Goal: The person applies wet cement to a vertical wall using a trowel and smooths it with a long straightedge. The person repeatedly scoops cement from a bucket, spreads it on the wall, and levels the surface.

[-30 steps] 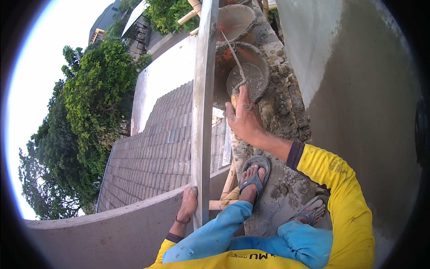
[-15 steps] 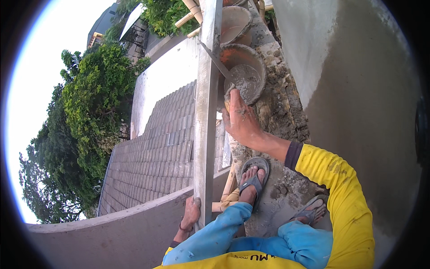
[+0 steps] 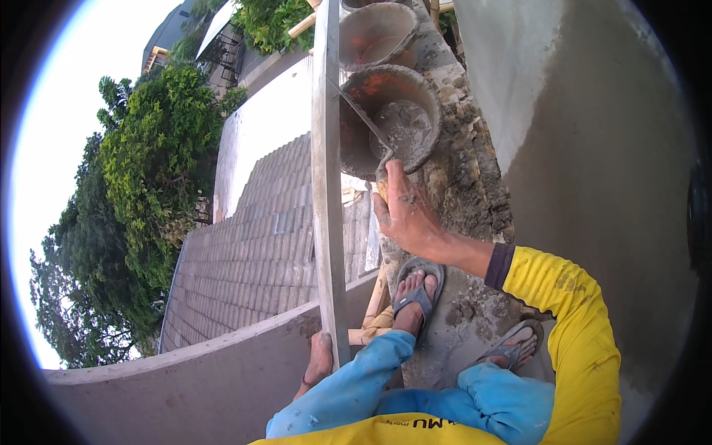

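My right hand (image 3: 406, 211) is closed round the handle of a trowel (image 3: 365, 115), whose long blade reaches over the nearer mortar bucket (image 3: 427, 107) toward the straightedge. That bucket is orange inside under grey crust and holds wet grey mortar. My left hand (image 3: 317, 356), low in the view, grips the side of a long, upright-looking pale straightedge bar (image 3: 327, 222), which runs from beside my leg up past the buckets.
I stand in sandals on a mortar-crusted plank (image 3: 463, 326) beside a partly wet plastered wall (image 3: 586, 185). Behind the nearer bucket are more buckets (image 3: 400, 33) and bamboo poles (image 3: 302, 26). A low concrete wall (image 3: 185, 400), a tiled roof (image 3: 237, 274) below and trees (image 3: 148, 163) lie to my left.
My right hand and the trowel have moved slightly lower in the view, the blade tilting further left toward the bar. The bar has shifted slightly, still in my left hand.
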The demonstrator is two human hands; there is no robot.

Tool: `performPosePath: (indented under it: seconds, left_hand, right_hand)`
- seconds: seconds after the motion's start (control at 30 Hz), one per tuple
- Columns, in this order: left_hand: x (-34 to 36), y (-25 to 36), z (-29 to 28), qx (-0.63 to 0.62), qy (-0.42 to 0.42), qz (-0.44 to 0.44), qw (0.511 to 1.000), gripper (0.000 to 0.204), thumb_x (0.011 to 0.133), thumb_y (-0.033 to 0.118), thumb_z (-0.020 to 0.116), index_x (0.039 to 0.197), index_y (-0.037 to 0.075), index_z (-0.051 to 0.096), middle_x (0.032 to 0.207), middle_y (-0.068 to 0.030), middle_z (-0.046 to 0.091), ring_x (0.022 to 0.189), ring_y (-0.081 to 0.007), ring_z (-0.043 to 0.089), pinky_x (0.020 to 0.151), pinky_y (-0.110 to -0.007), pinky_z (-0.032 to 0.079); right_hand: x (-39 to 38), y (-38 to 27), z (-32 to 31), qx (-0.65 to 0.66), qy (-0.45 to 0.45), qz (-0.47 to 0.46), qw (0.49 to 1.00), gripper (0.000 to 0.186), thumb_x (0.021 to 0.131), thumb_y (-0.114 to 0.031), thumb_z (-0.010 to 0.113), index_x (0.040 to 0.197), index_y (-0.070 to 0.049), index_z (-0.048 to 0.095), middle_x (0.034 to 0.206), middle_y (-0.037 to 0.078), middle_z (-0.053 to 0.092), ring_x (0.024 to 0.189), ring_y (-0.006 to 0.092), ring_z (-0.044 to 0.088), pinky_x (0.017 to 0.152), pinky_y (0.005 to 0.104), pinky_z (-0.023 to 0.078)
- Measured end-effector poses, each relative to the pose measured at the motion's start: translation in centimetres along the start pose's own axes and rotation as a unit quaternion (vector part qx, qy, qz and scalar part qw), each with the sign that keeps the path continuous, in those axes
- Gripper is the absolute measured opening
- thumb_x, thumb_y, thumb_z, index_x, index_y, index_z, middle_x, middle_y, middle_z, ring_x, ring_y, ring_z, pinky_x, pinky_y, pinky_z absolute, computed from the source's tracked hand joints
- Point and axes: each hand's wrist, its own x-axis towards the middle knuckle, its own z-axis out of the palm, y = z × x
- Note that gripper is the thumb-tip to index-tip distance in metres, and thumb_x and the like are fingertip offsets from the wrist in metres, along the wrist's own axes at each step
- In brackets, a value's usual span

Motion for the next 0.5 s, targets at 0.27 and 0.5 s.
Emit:
performPosePath:
  seconds: [0.27,0.5]
  left_hand:
    - [0.1,-0.3,0.0,-0.001,-0.017,0.011,1.0,0.044,0.099,0.031,0.043,0.105,-0.009,0.063,0.091,-0.0222,0.066,0.086,-0.0308,0.06,0.083,-0.044,0.048]
    - [-0.3,-1.5,0.1,-0.007,-0.022,0.017,1.0,0.045,0.1,0.032,0.043,0.104,-0.009,0.062,0.092,-0.0219,0.065,0.087,-0.0312,0.059,0.084,-0.044,0.047]
  right_hand:
    - [4.3,1.1,1.8,-0.009,0.044,-0.008,0.999,0.04,0.095,-0.008,0.06,0.122,0.004,0.033,0.104,0.033,0.057,0.097,0.0525,0.061,0.082,0.058,0.046]
    - [11.9,2.1,-1.7,-0.071,0.092,0.074,0.99,0.032,0.094,-0.008,0.058,0.115,0.004,0.037,0.108,0.032,0.062,0.098,0.0463,0.065,0.088,0.0547,0.052]
